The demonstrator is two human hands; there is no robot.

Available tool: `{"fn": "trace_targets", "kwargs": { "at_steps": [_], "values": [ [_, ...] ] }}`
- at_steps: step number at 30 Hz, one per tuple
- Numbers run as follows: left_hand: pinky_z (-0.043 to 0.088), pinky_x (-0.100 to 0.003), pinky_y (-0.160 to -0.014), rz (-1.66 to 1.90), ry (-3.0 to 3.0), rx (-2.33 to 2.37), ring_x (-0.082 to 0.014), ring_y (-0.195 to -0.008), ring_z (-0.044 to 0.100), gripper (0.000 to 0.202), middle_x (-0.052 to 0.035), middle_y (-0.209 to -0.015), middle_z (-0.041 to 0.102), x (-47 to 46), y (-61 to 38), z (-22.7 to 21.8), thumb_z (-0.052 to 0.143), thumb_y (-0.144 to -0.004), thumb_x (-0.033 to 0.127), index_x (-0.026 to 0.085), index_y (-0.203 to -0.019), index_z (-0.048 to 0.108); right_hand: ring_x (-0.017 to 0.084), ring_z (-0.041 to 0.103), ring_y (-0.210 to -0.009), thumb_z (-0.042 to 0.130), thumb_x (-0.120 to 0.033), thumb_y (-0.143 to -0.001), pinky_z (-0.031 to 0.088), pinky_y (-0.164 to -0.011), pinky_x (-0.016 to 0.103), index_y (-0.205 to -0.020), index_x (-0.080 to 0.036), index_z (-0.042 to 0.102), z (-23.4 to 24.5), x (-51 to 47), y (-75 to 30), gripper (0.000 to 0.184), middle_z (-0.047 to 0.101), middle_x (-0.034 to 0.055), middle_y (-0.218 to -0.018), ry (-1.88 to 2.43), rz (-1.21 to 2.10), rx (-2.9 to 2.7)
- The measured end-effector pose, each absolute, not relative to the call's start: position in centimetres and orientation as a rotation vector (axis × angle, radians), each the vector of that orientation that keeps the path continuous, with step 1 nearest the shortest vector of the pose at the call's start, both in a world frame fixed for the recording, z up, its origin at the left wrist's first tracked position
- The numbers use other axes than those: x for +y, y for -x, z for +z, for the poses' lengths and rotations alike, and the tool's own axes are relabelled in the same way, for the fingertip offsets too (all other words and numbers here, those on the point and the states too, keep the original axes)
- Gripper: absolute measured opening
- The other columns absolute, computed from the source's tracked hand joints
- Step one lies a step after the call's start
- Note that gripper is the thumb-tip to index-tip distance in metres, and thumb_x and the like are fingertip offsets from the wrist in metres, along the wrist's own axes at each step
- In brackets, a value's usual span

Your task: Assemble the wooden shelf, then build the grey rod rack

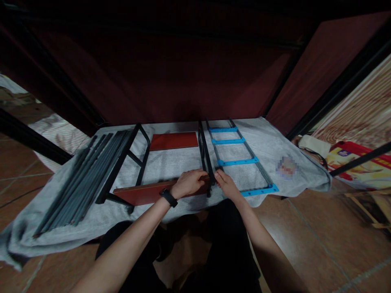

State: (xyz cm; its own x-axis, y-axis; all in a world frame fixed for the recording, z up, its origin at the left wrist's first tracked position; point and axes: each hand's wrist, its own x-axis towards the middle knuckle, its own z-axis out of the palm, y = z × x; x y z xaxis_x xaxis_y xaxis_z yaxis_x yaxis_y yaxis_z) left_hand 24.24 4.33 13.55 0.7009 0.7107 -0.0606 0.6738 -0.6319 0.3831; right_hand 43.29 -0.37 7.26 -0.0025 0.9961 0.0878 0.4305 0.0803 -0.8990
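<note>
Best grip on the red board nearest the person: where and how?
Probably by the upper edge of the red board, toward its left end, from above: that thin edge is exposed, while the left hand covers part of the right end.

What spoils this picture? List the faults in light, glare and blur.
Head view: dim overall, the dark red panel sinking into black at the top; pale glare on the tiled floor; wooden slats at right look blurred; a pixelated patch hides part of the cloth.
</note>
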Motion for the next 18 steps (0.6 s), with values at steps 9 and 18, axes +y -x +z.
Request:
{"fn": "trace_targets", "kwargs": {
  "at_steps": [9,18],
  "values": [
    [0.046,-0.029,-0.077,0.151,-2.551,1.074,-0.0211,-0.099,0.063,0.028,0.0008,-0.112,0.067,4.4,-24.3,13.4,0.049,-0.083,0.021,0.028,-0.107,0.062,0.014,0.049,-0.052,0.033,-0.052,-0.094,0.039,-0.058,0.027,-0.066,-0.023,0.044,8.3,-0.6,-42.6,0.042,0.047,-0.0039,-0.050,1.558,0.970,-1.445],
    [0.046,-0.028,-0.079,0.149,-2.570,1.041,-0.0208,-0.100,0.063,0.030,0.0001,-0.111,0.068,4.4,-24.1,13.4,0.048,-0.085,0.023,0.028,-0.111,0.062,0.015,0.052,-0.070,0.033,-0.040,-0.096,0.038,-0.067,0.027,-0.084,-0.023,0.046,7.7,-1.1,-42.7,0.024,0.049,-0.0031,-0.072,1.468,0.684,-1.650]
  ]
}}
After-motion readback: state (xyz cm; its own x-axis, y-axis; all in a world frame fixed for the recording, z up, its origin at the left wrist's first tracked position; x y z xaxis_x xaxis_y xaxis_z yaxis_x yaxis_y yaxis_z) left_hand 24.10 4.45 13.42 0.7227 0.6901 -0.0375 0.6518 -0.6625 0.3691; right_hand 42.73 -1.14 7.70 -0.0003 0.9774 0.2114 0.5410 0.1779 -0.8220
